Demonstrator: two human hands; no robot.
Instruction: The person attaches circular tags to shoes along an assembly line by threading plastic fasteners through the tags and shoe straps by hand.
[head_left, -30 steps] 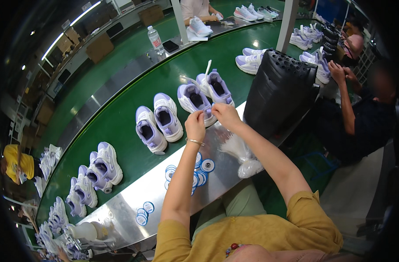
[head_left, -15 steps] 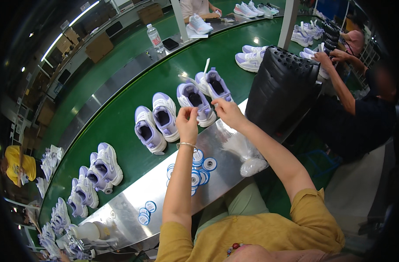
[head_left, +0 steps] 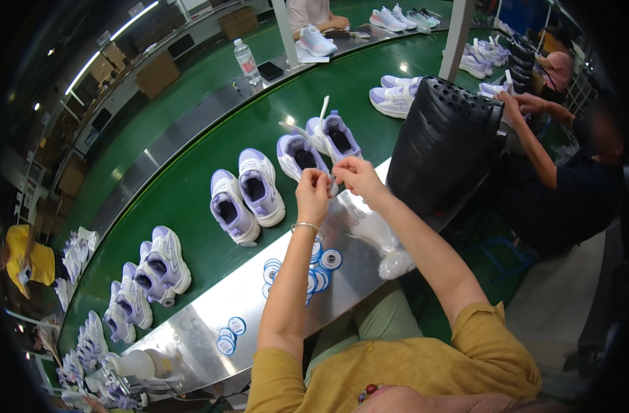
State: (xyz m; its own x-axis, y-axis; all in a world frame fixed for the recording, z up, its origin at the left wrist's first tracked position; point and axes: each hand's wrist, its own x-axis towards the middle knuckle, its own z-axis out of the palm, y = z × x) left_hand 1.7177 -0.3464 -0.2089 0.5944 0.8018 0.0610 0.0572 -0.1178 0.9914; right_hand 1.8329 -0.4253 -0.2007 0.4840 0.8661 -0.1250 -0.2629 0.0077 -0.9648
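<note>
My left hand [head_left: 314, 193] and my right hand [head_left: 360, 182] are close together over the near edge of the green belt. Both pinch with thumb and forefinger. Whatever lies between the fingertips is too small to make out. Just beyond my hands stands a pair of white and lilac sneakers [head_left: 302, 157], its white tongue or lace sticking up; my hands partly hide its heels. A second pair of sneakers [head_left: 261, 186] is to the left. Under my left forearm, round blue-rimmed labels [head_left: 332, 259] lie on the metal ledge [head_left: 211, 303], partly covered by the arm.
A tall stack of black perforated moulded pieces [head_left: 431, 138] rises at my right, beside a clear plastic bag [head_left: 394, 261]. More sneakers [head_left: 166, 258] line the belt [head_left: 190, 199] leftward. A bottle [head_left: 246, 60] and phone [head_left: 270, 70] lie across. A co-worker [head_left: 569, 165] sits right.
My left hand has moved right, nearly meeting my right hand. The sneakers have shifted slightly left along the belt. The co-worker at the right has moved both hands a little.
</note>
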